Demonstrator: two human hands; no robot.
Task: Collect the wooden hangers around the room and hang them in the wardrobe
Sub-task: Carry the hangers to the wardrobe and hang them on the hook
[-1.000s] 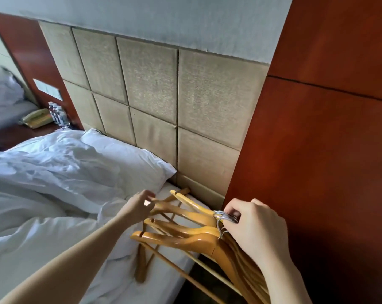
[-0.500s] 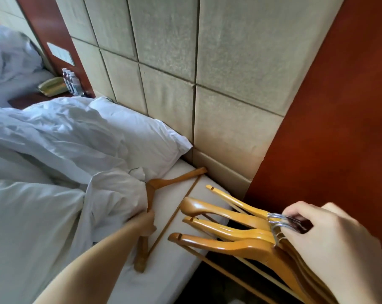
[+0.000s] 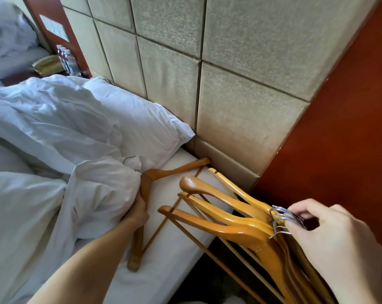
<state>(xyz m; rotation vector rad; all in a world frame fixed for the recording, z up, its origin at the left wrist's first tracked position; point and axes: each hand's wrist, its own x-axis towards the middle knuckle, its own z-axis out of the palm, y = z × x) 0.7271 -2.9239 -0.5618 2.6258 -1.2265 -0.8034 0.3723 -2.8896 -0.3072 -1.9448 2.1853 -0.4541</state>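
Several hangers [image 3: 227, 218] in right hand [image 3: 332, 246]

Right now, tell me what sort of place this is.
Probably a hotel bedroom: a bed with a rumpled white duvet, a padded headboard along the wall, and a telephone beside water bottles at the bedside.

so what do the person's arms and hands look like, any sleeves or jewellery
Both are bare. The left hand and left forearm show no sleeve, glove, watch or bracelet. The right hand is also ungloved, with no rings on the fingers in view and nothing worn at the wrist.
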